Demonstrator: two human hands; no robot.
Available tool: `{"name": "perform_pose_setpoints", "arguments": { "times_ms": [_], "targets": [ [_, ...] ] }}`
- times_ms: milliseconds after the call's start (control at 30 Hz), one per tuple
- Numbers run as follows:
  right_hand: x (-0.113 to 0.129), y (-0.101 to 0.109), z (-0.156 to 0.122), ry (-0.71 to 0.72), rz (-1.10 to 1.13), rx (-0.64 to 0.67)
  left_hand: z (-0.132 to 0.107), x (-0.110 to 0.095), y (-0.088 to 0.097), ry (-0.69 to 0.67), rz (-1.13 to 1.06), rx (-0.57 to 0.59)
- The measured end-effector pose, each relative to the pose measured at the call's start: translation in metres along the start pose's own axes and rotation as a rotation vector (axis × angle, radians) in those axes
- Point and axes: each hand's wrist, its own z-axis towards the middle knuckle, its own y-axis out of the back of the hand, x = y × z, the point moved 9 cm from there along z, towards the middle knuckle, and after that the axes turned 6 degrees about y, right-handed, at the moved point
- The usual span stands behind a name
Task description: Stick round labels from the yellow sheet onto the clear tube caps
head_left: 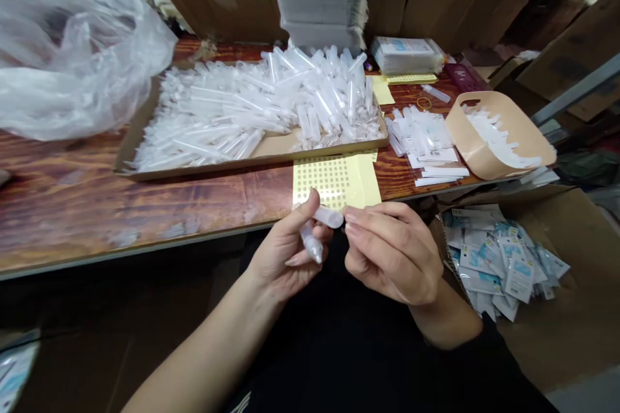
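My left hand [285,251] is closed around two small clear plastic tubes [320,229], one lying across the fingertips and one pointing down. My right hand [387,251] is curled with its fingertips pinched at the end of the upper tube. Both hands hover just below the front edge of the wooden table [97,206]. Right above them lies a yellow sheet of small round stickers [334,181]. Behind that sits a shallow cardboard tray [271,151] heaped with several clear tubes.
A crumpled clear plastic bag [72,45] lies at the far left. A pile of white flat packets [429,142] and a tan basket [498,135] sit at the right. A cardboard box of printed sachets [504,264] stands below the table's right end. Cartons line the back.
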Motion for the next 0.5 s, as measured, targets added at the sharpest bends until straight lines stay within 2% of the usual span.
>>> {"name": "perform_pose_setpoints", "arguments": {
  "times_ms": [233,500],
  "targets": [
    [-0.001,-0.014,0.001,0.019,-0.032,0.097,-0.003,0.007,-0.006,0.108,0.009,0.108],
    [-0.001,-0.018,0.001,-0.021,0.046,0.17,-0.003,0.01,-0.009,0.159,-0.057,0.072]
  ]
}}
